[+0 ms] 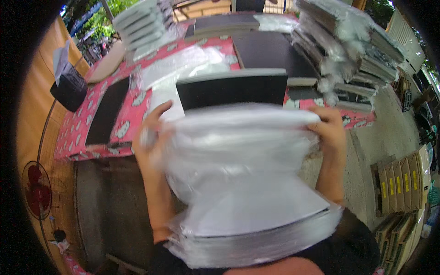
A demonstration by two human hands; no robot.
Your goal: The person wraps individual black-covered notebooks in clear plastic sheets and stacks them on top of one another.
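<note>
head view, far left: a red fan [35, 190] stands on the floor by a wooden wall, and above it a dark box with white paper [68, 82] sits at the corner of the counter [133, 110], which wears a red patterned cloth. a flat dark sheet [106, 110] lies on the cloth near that edge, and behind it a tilted pile of wrapped books [142, 23] leans toward the back.

the left hand [149, 142] comes up from the lower edge and its grip is closed on the left edge of a clear plastic bag [238, 156] – fingers curled round the film, thumb side blurred. the bag is held up in front of the chest, between the two hands, just below a black-covered book [231, 89] that stands at the near rim of the counter; whether the bag's mouth is already round the book i cannot tell. under the bag, resting against the body, is a thick stack of clear bags [256, 236].

the right hand [331, 133] has its grip closed on the bag's upper right corner. beyond it a tall heap of bagged books [348, 50] fills the right end of the counter – and on the floor at far right stand brown cardboard cartons [401, 183] with yellow labels.
</note>
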